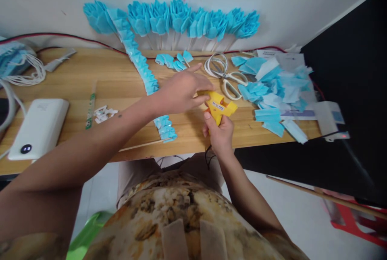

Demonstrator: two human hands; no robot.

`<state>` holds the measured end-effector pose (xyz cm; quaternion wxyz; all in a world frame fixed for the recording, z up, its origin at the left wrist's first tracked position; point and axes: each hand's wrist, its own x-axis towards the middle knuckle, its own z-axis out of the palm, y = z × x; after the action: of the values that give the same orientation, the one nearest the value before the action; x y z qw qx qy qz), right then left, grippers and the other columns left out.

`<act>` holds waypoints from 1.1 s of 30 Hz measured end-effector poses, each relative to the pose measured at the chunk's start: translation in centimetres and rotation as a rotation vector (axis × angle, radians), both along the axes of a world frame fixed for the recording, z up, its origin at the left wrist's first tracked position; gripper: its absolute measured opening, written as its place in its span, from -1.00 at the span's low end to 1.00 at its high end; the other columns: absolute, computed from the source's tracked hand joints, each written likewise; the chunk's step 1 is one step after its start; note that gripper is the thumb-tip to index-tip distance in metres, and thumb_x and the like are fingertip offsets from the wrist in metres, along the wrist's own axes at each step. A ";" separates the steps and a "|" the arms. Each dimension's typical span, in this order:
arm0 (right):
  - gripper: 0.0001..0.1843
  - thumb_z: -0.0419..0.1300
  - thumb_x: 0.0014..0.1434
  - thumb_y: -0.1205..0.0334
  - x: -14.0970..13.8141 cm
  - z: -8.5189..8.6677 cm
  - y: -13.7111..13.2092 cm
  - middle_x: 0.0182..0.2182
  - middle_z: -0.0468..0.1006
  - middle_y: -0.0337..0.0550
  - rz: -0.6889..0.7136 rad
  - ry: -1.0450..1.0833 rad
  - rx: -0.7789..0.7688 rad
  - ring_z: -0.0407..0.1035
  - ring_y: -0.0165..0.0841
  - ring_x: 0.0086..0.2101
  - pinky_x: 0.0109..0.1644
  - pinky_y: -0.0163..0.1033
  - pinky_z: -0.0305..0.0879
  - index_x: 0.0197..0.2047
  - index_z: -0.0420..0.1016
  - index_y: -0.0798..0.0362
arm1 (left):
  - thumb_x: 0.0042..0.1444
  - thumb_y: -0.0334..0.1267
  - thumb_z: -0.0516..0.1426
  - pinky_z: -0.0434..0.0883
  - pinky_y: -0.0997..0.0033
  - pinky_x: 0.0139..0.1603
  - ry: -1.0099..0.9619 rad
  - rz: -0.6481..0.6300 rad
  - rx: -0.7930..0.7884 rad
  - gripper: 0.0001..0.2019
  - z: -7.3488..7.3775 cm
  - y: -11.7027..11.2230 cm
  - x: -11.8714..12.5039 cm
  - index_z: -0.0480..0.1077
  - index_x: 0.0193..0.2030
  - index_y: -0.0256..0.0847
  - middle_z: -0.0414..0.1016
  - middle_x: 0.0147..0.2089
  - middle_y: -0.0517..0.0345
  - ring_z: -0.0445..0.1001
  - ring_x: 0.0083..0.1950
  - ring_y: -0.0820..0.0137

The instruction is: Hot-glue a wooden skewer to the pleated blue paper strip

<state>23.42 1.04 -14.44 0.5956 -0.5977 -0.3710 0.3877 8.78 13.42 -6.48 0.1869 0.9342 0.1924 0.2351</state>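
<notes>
My right hand (222,133) grips a yellow hot glue gun (219,107) by its handle near the table's front edge. Just left of the gun's front end, my left hand (184,90) reaches over the table with fingers apart; its thumb is close to or touching the gun. Beneath that forearm runs a long pleated strip of blue crepe-like material (139,60), partly hidden by the hand. A thin stick (142,145) lies at the strip's near end. Small blue pieces (171,61) lie beyond my left hand.
Several blue flowers on sticks (179,16) lean against the wall. White-handled scissors (231,84) rest beside a tape roll (216,64). Cut blue pieces (272,86) are heaped at right. At left are a white power bank (39,127), paper scraps (104,113) and a cable (28,70).
</notes>
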 end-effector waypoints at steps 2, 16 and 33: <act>-0.57 0.40 0.07 -0.17 0.0 0.0 0.0 -0.72 0.30 -0.46 -0.006 -0.009 -0.001 0.17 -0.53 -0.74 -0.69 -0.39 0.09 -0.36 0.41 0.01 | 0.28 -0.32 0.13 0.34 -0.13 0.45 0.002 0.019 0.009 -0.75 -0.1 -0.2 0.3 0.58 0.02 -0.16 0.70 0.02 0.06 0.64 0.06 0.21; -0.52 0.39 0.08 -0.20 0.1 -0.1 0.0 -0.71 0.32 -0.45 -0.039 -0.002 -0.017 0.19 -0.52 -0.73 -0.69 -0.40 0.12 -0.39 0.33 -0.01 | 0.08 -0.47 0.03 0.26 -0.27 0.49 0.081 0.138 0.137 -0.80 -0.1 -1.5 2.4 0.43 -0.36 -0.14 0.58 -0.35 0.11 0.64 -0.21 0.17; -0.56 0.39 0.09 -0.19 0.1 -0.2 0.0 -0.70 0.35 -0.43 -0.001 -0.011 0.018 0.18 -0.52 -0.73 -0.68 -0.38 0.10 -0.34 0.48 0.03 | 0.31 -0.33 0.10 0.29 -0.12 0.52 -0.074 0.005 -0.091 -0.67 0.0 0.9 0.1 0.58 0.12 -0.06 0.71 0.02 0.21 0.66 0.03 0.29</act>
<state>23.51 1.01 -14.68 0.5992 -0.5946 -0.3775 0.3807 8.88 14.30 -6.52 0.2354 0.9150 0.1982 0.2610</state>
